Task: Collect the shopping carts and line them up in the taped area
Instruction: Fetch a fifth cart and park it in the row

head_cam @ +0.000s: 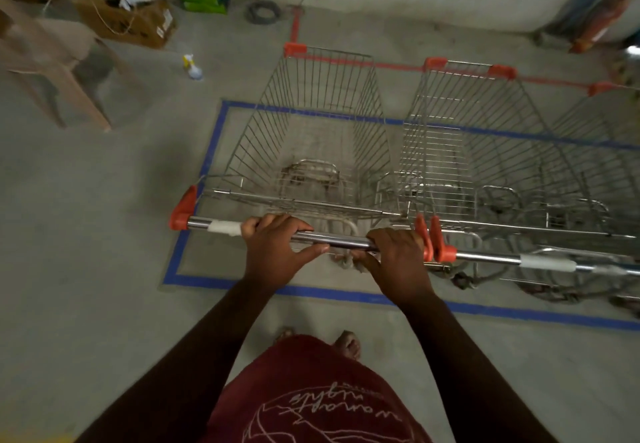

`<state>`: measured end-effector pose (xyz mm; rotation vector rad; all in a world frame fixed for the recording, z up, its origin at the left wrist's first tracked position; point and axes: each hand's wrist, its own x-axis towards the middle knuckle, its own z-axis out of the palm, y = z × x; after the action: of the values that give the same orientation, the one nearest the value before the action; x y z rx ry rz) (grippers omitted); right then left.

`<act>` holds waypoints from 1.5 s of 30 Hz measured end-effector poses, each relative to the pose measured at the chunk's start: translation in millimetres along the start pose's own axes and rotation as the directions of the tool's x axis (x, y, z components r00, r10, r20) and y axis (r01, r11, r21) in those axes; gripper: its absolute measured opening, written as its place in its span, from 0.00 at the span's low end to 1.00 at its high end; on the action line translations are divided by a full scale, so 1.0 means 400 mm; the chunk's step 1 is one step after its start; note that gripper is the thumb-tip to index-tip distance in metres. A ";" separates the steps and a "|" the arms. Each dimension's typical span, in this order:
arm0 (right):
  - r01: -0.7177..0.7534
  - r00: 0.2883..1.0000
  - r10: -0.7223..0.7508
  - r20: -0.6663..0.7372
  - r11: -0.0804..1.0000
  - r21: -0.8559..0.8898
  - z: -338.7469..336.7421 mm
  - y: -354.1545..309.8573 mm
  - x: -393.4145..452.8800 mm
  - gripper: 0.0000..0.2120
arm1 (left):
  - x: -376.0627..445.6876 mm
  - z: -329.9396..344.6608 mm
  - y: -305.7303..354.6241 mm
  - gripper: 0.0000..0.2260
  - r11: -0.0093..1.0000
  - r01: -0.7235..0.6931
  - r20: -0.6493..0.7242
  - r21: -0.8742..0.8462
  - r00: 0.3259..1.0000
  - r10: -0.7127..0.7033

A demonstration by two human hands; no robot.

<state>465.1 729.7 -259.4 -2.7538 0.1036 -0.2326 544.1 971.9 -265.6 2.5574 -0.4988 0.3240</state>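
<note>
Here, two hands [277, 247] [398, 262], three carts [311, 138] [471, 138] [602, 152]

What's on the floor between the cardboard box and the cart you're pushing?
In the head view, a small spray bottle lies on the concrete between the cardboard box and the cart. Nothing else shows there.

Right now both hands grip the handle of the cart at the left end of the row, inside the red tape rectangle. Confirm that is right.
Not quite. The tape rectangle around the carts is blue, not red; the red tape is a separate line farther ahead. The rest stands: the left hand and right hand both grip the handle of the cart at the left end of the row. The head view shows it.
</note>
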 end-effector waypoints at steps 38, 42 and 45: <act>0.007 0.998 -0.009 -0.065 1.000 -0.028 -0.163 0.366 -0.095 0.20 | 0.033 0.213 0.478 0.21 0.973 -0.211 0.082 -0.094 0.972 0.219; -0.004 0.998 0.001 -0.063 0.999 -0.035 -0.158 0.364 -0.091 0.21 | 0.030 0.209 0.477 0.19 0.972 -0.205 0.081 -0.118 0.973 0.215; 0.010 0.997 -0.012 -0.079 1.000 -0.027 -0.156 0.366 -0.088 0.21 | 0.024 0.212 0.477 0.19 0.976 -0.169 0.098 -0.137 0.978 0.183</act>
<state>413.4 575.1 -261.7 -2.7725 0.1132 -0.3452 486.4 771.6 -250.5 2.4202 -0.7656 0.2058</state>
